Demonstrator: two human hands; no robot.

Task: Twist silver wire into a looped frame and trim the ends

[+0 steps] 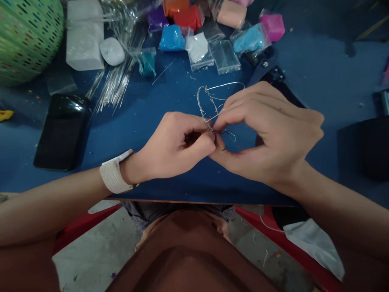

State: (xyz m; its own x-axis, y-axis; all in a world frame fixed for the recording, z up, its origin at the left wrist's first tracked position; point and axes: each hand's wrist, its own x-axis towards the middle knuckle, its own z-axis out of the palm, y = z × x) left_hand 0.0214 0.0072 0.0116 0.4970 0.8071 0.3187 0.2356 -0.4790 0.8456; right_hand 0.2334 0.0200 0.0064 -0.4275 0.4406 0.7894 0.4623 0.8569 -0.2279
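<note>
A small frame of twisted silvery wire (200, 101) stands up from my fingertips above the blue table, with thin loops curving off to the right. My left hand (179, 146), with a pale band at the wrist, pinches its lower end between thumb and forefinger. From the right, my right hand (264, 134) closes thumb and forefinger on the same wire, touching the left fingertips. A small wire loop (232, 136) pokes out below the right forefinger. The exact grip point is partly hidden by the fingertips.
Behind the hands lie a bundle of straight wires (114, 89), a white block (84, 36) and bagged coloured clay (172, 38). A black phone-like object (62, 132) is at left, below a green basket (28, 38). A dark object (375, 148) sits at far right.
</note>
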